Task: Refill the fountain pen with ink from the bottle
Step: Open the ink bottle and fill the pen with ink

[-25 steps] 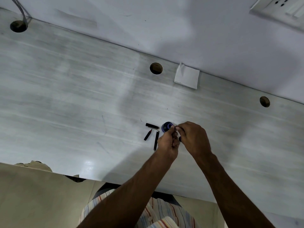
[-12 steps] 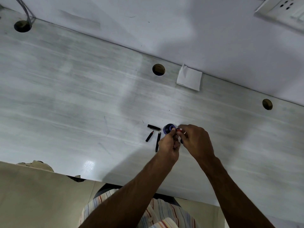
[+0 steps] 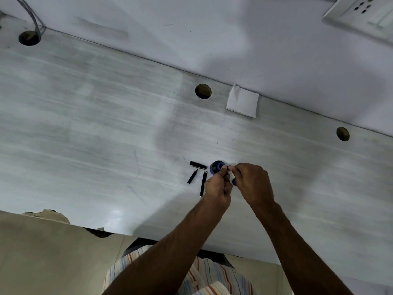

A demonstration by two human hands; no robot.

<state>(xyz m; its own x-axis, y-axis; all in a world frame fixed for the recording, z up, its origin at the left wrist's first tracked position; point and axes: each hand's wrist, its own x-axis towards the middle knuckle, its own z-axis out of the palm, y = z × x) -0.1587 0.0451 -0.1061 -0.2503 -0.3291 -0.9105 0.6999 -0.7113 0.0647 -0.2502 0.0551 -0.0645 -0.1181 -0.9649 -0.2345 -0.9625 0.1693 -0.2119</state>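
A dark blue ink bottle [image 3: 216, 167] stands open on the pale desk [image 3: 106, 135]. Just left of it lie three black pen parts: a short cap [image 3: 198, 165], a nib section with a reddish tip [image 3: 192, 176] and a long slim barrel [image 3: 203, 184]. My left hand [image 3: 219, 189] and my right hand [image 3: 254, 184] meet at the bottle's right rim. Their fingertips pinch a small part that is almost wholly hidden. A small blue piece [image 3: 234, 181] shows between the two hands; I cannot tell what it is.
A folded white tissue [image 3: 242, 102] leans at the wall behind the bottle. Round cable holes [image 3: 203, 91] [image 3: 342, 134] [image 3: 29, 37] line the desk's back edge. A wall socket [image 3: 361, 15] is at top right. The desk's front edge [image 3: 148, 236] is chipped at the left.
Both hands stay at the bottle. The fingertips have closed tighter together, hiding the small reddish-white part seen half a second ago. The pen parts have not moved.
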